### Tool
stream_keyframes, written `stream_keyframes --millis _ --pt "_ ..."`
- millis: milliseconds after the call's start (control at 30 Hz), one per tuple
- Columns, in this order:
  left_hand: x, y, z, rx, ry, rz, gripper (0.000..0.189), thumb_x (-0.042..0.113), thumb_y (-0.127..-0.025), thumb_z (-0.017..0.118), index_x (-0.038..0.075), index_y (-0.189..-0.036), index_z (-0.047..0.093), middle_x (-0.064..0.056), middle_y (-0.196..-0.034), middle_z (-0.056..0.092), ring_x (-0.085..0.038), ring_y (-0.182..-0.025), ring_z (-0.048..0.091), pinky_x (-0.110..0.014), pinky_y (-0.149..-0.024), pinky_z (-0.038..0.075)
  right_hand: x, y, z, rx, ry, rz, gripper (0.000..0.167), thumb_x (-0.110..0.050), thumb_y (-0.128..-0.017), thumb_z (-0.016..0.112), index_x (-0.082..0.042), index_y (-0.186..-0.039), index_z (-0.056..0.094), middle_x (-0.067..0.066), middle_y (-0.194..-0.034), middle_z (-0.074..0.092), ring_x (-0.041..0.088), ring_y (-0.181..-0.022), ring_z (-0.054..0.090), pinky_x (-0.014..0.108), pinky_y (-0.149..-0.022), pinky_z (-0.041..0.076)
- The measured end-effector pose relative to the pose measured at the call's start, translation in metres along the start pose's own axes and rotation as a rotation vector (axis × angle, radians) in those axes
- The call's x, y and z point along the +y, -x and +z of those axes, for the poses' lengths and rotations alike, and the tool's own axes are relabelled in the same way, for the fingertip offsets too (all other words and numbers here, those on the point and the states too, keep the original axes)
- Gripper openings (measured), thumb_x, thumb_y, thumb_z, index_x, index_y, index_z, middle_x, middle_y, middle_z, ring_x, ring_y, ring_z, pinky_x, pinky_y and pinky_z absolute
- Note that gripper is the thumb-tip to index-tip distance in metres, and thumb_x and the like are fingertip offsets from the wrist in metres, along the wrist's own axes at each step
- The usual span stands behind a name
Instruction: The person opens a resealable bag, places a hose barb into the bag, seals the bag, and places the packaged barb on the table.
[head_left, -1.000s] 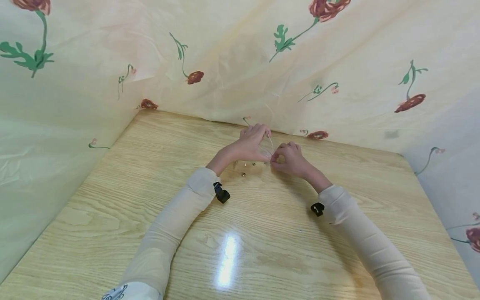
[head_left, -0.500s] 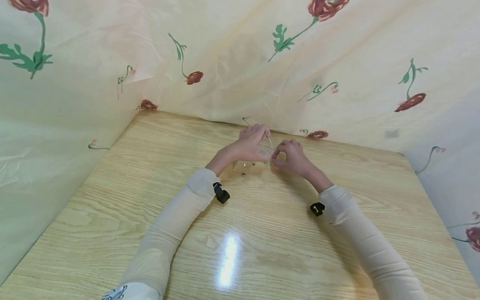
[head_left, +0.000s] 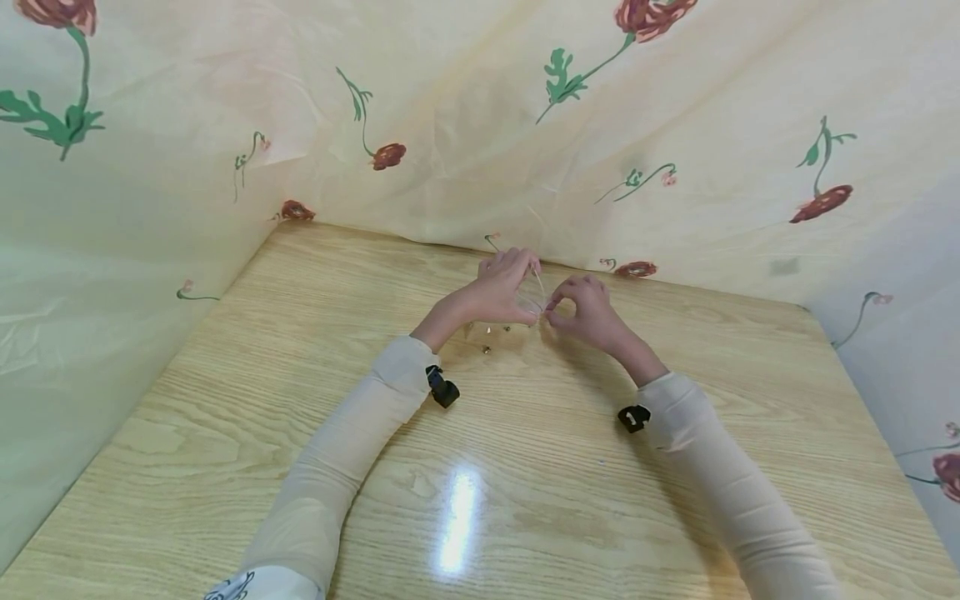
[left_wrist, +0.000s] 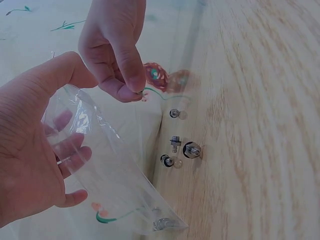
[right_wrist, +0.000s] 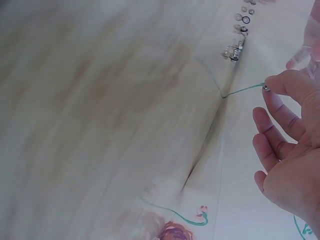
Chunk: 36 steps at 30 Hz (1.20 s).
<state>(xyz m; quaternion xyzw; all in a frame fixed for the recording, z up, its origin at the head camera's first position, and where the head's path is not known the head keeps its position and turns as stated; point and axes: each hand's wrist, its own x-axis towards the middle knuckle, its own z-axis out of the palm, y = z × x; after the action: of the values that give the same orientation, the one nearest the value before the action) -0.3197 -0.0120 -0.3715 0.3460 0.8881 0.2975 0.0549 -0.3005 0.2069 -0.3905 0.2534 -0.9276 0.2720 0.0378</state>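
Note:
My left hand (head_left: 498,292) holds a clear plastic bag (left_wrist: 117,150) with its mouth spread between thumb and fingers. The fingers show through the film in the left wrist view. In the bag's lower corner lies a shiny metal piece (left_wrist: 164,223). Just right of the bag's mouth, my right hand (head_left: 587,315) pinches a tiny metal part (right_wrist: 266,88) between thumb and forefinger; the fingertips hide most of it. Several small metal threaded fittings lie on the table beside the bag, among them a larger one (left_wrist: 192,150) and one with a narrow stem (left_wrist: 175,143).
The wood-grain table (head_left: 525,500) meets a flower-printed cloth (head_left: 465,125) close behind both hands. More of this cloth hangs along the left and right sides. A black wrist camera (head_left: 444,390) is strapped at the left cuff, another camera (head_left: 634,418) at the right.
My right hand has shifted slightly up and away from the bag's mouth, its thumb and forefinger still pressed together. The left hand and the bag have barely moved.

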Motion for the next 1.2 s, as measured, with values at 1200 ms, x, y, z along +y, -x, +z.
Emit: stream_keyframes --millis 1200 --pt "-0.002 -0.001 0.003 0.003 0.003 0.012 0.063 0.026 -0.084 0.076 0.014 -0.131 0.036 -0.013 -0.134 0.042 -0.028 -0.126 0.034 -0.055 -0.11 0.02 -0.006 -0.008 -0.02 0.217 -0.091 -0.069 0.005 -0.001 -0.088 0.073 0.001 -0.092 0.075 0.025 -0.105 0.071 0.041 -0.103 0.054 0.045 -0.089 0.027"
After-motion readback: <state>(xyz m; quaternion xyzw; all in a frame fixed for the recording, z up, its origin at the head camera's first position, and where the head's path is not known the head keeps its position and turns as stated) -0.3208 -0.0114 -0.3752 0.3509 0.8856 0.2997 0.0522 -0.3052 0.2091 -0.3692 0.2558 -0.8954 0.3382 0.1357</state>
